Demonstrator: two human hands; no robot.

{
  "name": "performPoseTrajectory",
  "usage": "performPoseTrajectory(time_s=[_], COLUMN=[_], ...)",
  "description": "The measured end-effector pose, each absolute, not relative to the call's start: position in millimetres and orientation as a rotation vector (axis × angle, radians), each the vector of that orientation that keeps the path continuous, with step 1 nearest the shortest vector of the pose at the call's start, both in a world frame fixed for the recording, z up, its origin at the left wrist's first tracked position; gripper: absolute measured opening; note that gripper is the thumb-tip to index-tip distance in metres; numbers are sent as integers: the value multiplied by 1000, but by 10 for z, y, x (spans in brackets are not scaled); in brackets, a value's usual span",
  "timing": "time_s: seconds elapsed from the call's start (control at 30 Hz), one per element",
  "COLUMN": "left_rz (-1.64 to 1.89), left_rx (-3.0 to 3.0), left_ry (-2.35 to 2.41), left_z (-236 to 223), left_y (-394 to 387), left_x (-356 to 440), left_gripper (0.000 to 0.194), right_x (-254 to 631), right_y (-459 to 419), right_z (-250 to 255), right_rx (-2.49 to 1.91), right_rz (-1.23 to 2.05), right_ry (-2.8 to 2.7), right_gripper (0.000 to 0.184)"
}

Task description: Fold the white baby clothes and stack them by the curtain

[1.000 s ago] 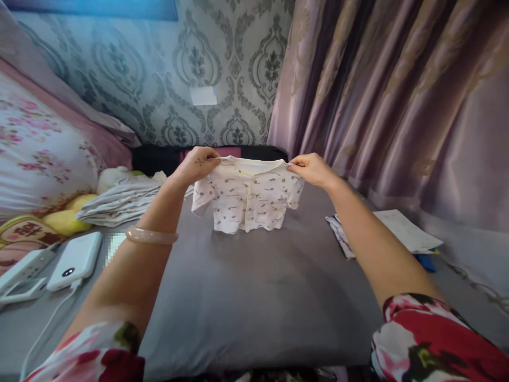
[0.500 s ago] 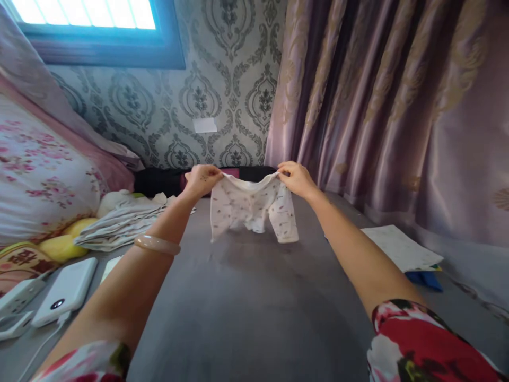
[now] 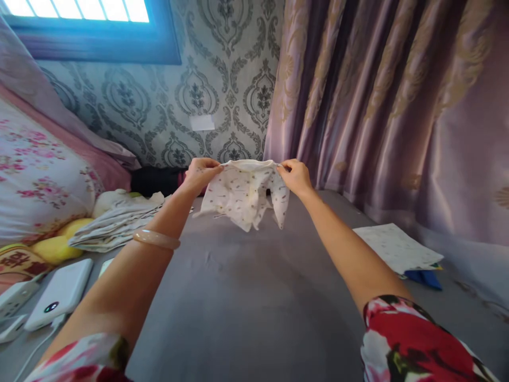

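Observation:
A small pair of white baby pants (image 3: 242,191) with a tiny scattered print hangs in the air between my hands, above the grey bed sheet (image 3: 246,297). My left hand (image 3: 202,172) pinches one end of the waistband. At the other end, my right hand (image 3: 295,176) grips the band between thumb and fingers. The waistband is stretched nearly straight, while the legs hang loose and rumpled, swung a little away from me. A pale bangle circles my left wrist.
To the left lie a pile of folded clothes (image 3: 115,225), a white power bank (image 3: 59,294) with a cable, a power strip (image 3: 18,297) and yellow plush things. Folded printed cloth (image 3: 397,246) lies on the right. Curtains (image 3: 358,106) hang along the right side.
The pants have swung and crumpled; their legs, which hung apart and flatter, now bunch and flare to the left. Both hands keep their hold at about the same place.

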State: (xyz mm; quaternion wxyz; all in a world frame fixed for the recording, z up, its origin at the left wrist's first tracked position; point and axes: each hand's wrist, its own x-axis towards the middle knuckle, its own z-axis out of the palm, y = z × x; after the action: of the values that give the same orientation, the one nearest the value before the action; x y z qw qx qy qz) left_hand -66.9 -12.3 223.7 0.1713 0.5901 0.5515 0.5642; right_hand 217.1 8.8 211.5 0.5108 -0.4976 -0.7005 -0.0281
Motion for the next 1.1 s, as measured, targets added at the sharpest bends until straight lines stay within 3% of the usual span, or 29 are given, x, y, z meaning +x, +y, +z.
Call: performPoseTrajectory(time_s=[0.4, 0.7, 0.87, 0.97, 1.1], left_rz=[1670, 1390, 1090, 920, 681], left_rx=[1651, 1740, 1655, 1690, 1825], left_ry=[1433, 1612, 1698, 1748, 1661], left_z=[2109, 2393, 2595, 2262, 1401], left_y=[-21, -863, -803, -439, -5], left_x=[-486, -648, -807, -859, -809], left_gripper=[20, 29, 30, 23, 17], right_x=[2268, 2494, 2454, 2364, 2233], right_y=[141, -477, -478, -254, 74], right_z=[1955, 2130, 2290, 2046, 1394], right_rx=[-1180, -1062, -1150, -1333, -1594], right_rz=[170, 864, 1147, 1154, 858], right_ry=[-1657, -1725, -1658, -1702, -1934], right_gripper=[18, 26, 21, 11, 8])
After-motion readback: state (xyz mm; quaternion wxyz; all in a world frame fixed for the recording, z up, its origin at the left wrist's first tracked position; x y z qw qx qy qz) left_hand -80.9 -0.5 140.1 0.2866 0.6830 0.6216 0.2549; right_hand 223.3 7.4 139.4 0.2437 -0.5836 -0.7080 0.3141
